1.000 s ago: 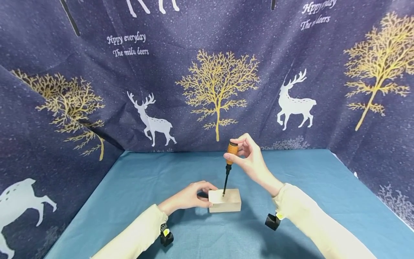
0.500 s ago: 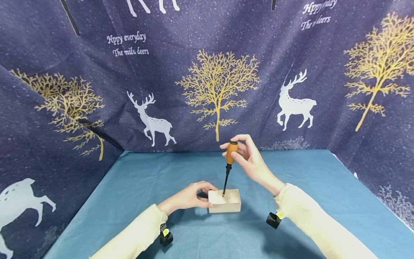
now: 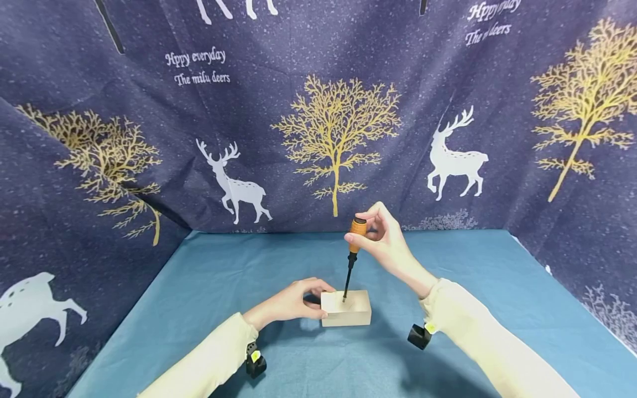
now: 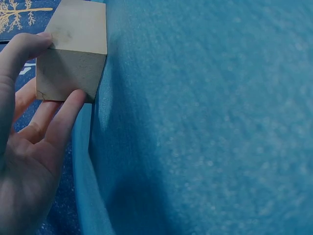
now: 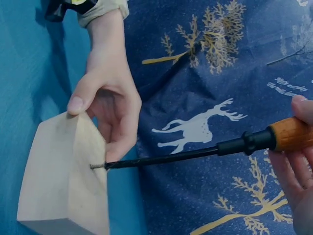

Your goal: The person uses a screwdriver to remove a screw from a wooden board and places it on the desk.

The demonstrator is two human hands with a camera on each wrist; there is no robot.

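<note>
A pale wooden block (image 3: 355, 316) lies on the blue cloth, gripped at its left end between the thumb and fingers of my left hand (image 3: 293, 301). My right hand (image 3: 388, 243) holds a screwdriver (image 3: 356, 235) by its orange handle, above the block. The black shaft (image 5: 171, 157) runs down, slightly tilted, to a screw (image 5: 98, 166) standing partly out of the block's top face. In the left wrist view, fingers press the block's end (image 4: 71, 76); the screw does not show there.
Blue cloth (image 3: 224, 265) covers the table around the block. Behind it hangs a dark curtain (image 3: 298, 182) printed with deer and trees. A black wrist camera (image 3: 419, 336) sits on the right sleeve, another (image 3: 256, 365) on the left.
My right fingers and thumb have shifted round the screwdriver handle, spreading at half a second ago and closing on it again now. The block and my left hand stay in place.
</note>
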